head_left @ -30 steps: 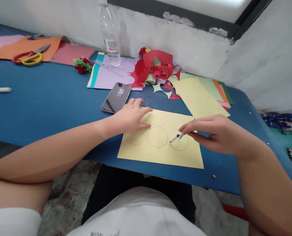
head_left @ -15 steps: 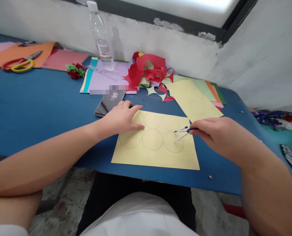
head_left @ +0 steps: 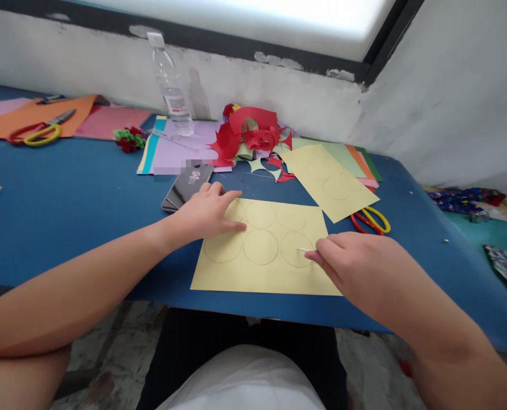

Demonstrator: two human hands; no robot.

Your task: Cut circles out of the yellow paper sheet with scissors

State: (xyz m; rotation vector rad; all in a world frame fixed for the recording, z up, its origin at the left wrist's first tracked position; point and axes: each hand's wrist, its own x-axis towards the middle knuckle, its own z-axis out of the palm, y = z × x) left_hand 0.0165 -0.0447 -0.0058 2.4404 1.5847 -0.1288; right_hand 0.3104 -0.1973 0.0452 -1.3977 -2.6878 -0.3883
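Left hand (head_left: pixel 213 212): is resting at the upper left part of the yellow sheet (head_left: pixel 257 280), thumb and fingers standing apart with nothing between them.
Right hand (head_left: pixel 347 259): is clamping the compass (head_left: pixel 305 249) between thumb and fingers, right of the frame's center.
Compass: is projecting one white leg leftward, its tip showing at the middle of the rightmost lower circle; the hand is hiding the rest.
Yellow sheet: is lying on the blue table (head_left: pixel 82 205), center of the frame, bearing two rows of drawn circles (head_left: pixel 260 247).
Phone (head_left: pixel 190 183): is lying just beyond the left hand; contact cannot be told.
Second yellow sheet (head_left: pixel 334 177): is lying right of center, partly covering red-and-yellow scissors (head_left: pixel 378 220).
Upper center: red paper scraps (head_left: pixel 255 126) are lying heaped; a bottle (head_left: pixel 175 99) is standing upright to their left.
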